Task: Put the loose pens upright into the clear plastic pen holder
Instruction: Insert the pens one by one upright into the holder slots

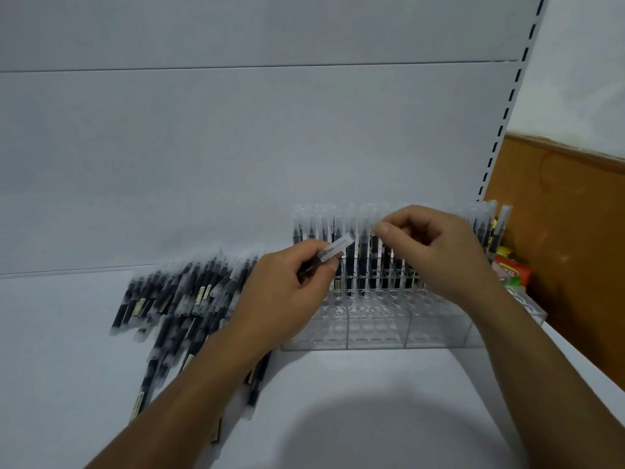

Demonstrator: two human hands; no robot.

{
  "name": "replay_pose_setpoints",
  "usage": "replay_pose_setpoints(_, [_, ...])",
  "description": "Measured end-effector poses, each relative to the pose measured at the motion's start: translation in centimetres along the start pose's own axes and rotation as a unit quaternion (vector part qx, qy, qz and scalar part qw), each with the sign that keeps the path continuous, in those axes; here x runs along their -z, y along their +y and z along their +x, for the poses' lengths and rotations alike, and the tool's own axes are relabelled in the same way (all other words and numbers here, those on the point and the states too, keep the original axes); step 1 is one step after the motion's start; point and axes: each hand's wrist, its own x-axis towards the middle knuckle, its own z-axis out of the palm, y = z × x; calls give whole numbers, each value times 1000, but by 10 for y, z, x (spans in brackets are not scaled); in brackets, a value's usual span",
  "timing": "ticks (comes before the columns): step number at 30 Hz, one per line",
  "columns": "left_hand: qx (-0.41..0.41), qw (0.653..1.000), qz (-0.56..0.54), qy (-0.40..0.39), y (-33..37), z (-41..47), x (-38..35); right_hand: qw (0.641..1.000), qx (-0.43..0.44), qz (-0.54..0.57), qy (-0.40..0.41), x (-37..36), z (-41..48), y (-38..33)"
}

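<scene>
1 left hand [287,292], 1 right hand [439,255], 1 holder [426,335], 1 pen pile [182,299].

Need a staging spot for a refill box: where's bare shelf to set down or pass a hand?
Free: shelf in front of the pen holder, between the forearms; also left of the loose pens. Holder's front holes are empty. Crowded: left hand holding a pen and right hand over the holder; upright pens fill its back rows; packets at its right end.

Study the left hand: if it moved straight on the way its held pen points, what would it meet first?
Probably the upright pens standing in the clear pen holder, just beyond the cap of the pen the left hand holds. The right hand lies close to that line too; depth is unclear.
</scene>
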Motion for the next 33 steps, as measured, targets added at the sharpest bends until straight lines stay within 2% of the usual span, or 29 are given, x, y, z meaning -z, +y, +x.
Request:
replay_pose_setpoints(2, [3,1000,9,-20,3,5,-1,989,24,127,-74,0,-4,-8])
replay_pose_setpoints(5, [3,999,12,-48,10,11,-6,972,26,191,-131,-9,-5,-9])
replay_pose_setpoints(9, [7,998,-15,-67,20,17,-15,957,1,274,-100,-10,-3,-6])
replay_pose_setpoints(13, [15,997,-39,-61,29,22,-19,954,-9,282,-100,-7,-2,-5])
replay_pose_setpoints(15, [26,998,-23,-52,29,20,-18,952,-6,301,-58,-4,-1,-7])
replay_pose_setpoints(17, [27,998,34,-43,23,11,-12,947,-15,320,22,3,2,-8])
replay_pose_setpoints(20, [11,983,161,-89,14,-6,-3,953,-1,263,148,16,6,-5])
replay_pose_setpoints(22, [12,965,217,-145,11,-14,-2,965,28,185,186,19,7,-1])
replay_pose_setpoints(27, [-2,953,257,-161,4,-22,-10,983,47,55,169,8,6,8])
replay_pose_setpoints(31, [-10,950,268,-157,-2,-24,-12,985,58,20,163,0,6,11])
replay_pose_setpoints(33, [-14,950,270,-154,-3,-23,-13,989,55,-5,135,-4,6,12])
